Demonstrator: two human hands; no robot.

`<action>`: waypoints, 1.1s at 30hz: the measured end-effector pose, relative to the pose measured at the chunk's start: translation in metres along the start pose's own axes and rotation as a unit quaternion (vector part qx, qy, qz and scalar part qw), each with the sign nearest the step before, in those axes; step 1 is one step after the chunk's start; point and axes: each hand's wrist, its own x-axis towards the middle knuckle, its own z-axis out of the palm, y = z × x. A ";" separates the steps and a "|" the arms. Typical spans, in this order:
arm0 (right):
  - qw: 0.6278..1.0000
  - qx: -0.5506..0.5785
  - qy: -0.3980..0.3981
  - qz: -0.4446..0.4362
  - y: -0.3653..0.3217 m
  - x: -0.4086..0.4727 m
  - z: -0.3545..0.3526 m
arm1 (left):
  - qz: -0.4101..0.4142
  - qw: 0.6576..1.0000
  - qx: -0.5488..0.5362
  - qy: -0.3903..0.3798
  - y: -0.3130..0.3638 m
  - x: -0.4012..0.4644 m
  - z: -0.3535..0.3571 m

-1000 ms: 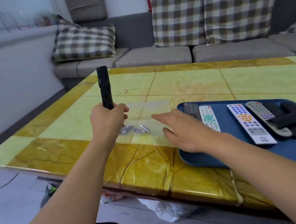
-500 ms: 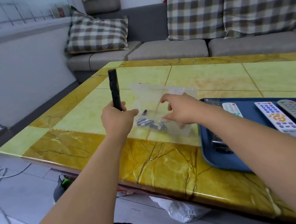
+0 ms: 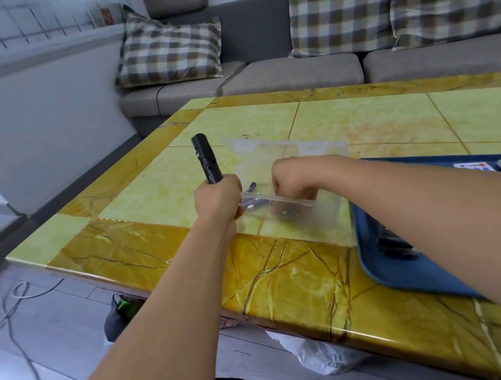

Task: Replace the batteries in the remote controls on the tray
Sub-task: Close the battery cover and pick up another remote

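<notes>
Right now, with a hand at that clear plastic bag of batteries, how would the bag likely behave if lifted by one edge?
The clear bag looks thin and creased, so it would probably flop and sag. The batteries lie loose, so they would likely slide and roll to the lowest corner. The right hand, fingers curled at the bag, may need a firm pinch, since the glossy film looks slippery.

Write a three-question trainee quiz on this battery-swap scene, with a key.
1. True or false: the left hand grips a black remote.
2. What is the right hand reaching into: A the blue tray, B the clear bag, C the sofa?
3. Fill in: the batteries lie inside the clear ____.

Key: 1 true; 2 B; 3 bag.
</notes>
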 end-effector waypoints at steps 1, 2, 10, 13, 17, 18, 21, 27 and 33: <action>1.000 -0.008 -0.003 -0.011 0.002 0.001 0.000 | -0.001 1.000 -0.002 0.001 0.000 0.000 0.001; 1.000 -0.018 -0.003 -0.019 0.004 0.002 0.000 | -0.002 1.000 -0.004 0.004 -0.001 0.000 0.002; 0.993 0.057 0.057 -0.081 0.019 -0.014 -0.001 | -0.005 1.000 -0.010 0.022 -0.004 0.005 0.007; 0.966 0.218 0.103 -0.089 0.031 -0.019 0.006 | -0.005 0.999 -0.010 0.031 -0.004 0.004 0.009; 0.774 0.621 0.085 -0.090 0.032 -0.034 -0.003 | -0.028 0.999 -0.030 0.034 -0.002 0.003 0.011; 0.717 0.690 0.041 -0.091 0.033 -0.039 -0.007 | -0.031 0.998 -0.031 0.035 -0.002 0.003 0.011; 0.644 0.751 -0.105 -0.107 0.036 -0.064 -0.009 | -0.026 0.997 -0.035 0.059 0.000 -0.004 0.009; 0.574 0.798 -0.155 -0.095 0.053 -0.129 0.014 | 0.100 0.976 -0.189 0.042 0.036 -0.058 0.003; 0.498 0.862 -0.067 -0.073 0.097 -0.165 0.011 | 0.099 0.951 -0.125 -0.266 0.037 -0.124 0.053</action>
